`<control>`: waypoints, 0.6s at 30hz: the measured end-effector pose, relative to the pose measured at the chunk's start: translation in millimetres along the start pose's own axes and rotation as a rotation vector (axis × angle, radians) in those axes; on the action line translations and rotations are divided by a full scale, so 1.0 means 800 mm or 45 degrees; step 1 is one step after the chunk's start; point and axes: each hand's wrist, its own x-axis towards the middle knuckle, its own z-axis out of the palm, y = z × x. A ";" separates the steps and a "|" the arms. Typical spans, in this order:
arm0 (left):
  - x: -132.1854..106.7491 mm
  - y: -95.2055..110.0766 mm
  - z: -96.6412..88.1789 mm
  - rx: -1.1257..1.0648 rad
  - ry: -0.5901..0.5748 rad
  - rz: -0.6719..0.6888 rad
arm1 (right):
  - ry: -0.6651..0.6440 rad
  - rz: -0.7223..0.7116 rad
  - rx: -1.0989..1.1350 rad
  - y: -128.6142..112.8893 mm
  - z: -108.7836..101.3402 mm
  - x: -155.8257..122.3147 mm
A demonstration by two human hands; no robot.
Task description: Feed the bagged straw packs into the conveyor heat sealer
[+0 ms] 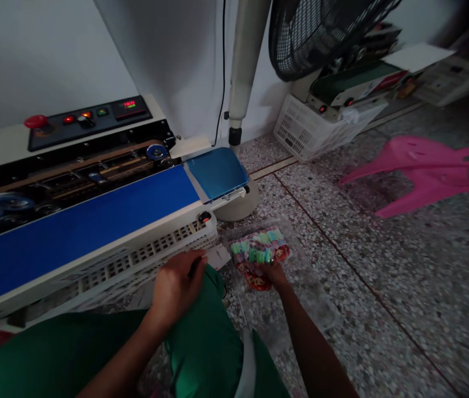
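Observation:
My right hand (274,275) reaches down to the floor and closes on a colourful packet (259,255), with green and teal parts and red cartoon figures. More packets of the same kind (280,252) lie beside it in a clear plastic tray (292,224). Exactly what the packets contain is too small to tell. My left hand (176,284) rests over my green-trousered knee, its fingers curled together. Whether anything is in them is hidden.
A machine with a blue conveyor belt (93,215) and a lit control panel (89,119) runs along the left. White crates (292,124) stand below it and at the back. A fan (300,38) and a pink plastic stool (416,166) are on the right.

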 end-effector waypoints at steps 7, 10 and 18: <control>0.032 0.010 0.002 -0.417 -0.157 -0.149 | -0.107 -0.188 0.310 -0.112 -0.004 -0.048; 0.044 0.020 0.004 -0.922 -0.228 -0.208 | -0.283 -0.304 0.445 -0.195 0.020 -0.069; 0.061 -0.003 -0.067 -1.677 0.171 -0.226 | -0.635 -0.860 0.283 -0.398 0.155 -0.101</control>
